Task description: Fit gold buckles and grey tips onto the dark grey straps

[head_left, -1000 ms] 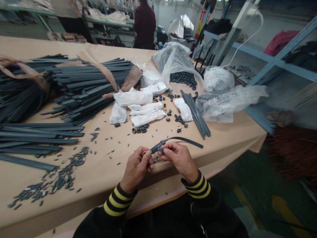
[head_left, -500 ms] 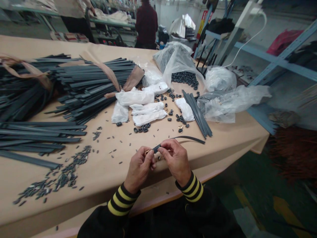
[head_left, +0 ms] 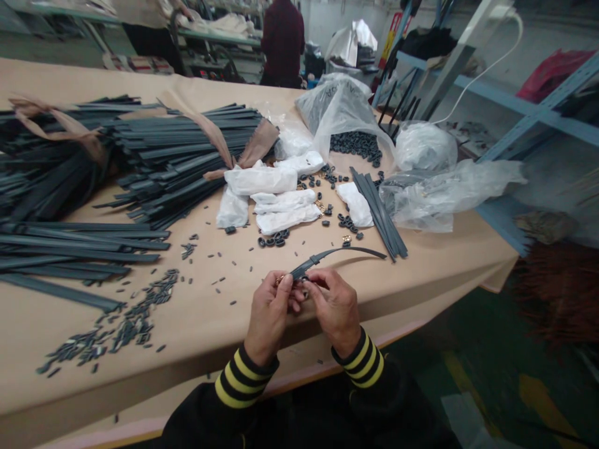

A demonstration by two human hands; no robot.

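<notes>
Above the table's near edge, my left hand (head_left: 272,310) is closed on a dark strap (head_left: 322,256), gripping it near a gold-coloured buckle (head_left: 279,280) mostly covered by my fingers. The strap runs up and to the right in a curve, its far end free, with a dark loop around it a little beyond my fingers. My right hand (head_left: 334,305) is closed just beneath the strap, thumb and fingertips pinched by a small dark piece too hidden to identify. Small dark loops (head_left: 275,239) and a gold buckle (head_left: 347,239) lie beyond my hands.
Bundled dark straps (head_left: 182,143) and loose straps (head_left: 84,249) lie left, near scattered small dark pieces (head_left: 126,324). White wrapped packets (head_left: 262,181), a plastic bag of loops (head_left: 332,112) and several straps (head_left: 380,215) are further back. Blue shelving (head_left: 505,103) stands right; two people are behind the table.
My right hand has shifted off the top of the strap to just below it. More of the strap and its loop now show. The whole view has shifted slightly.
</notes>
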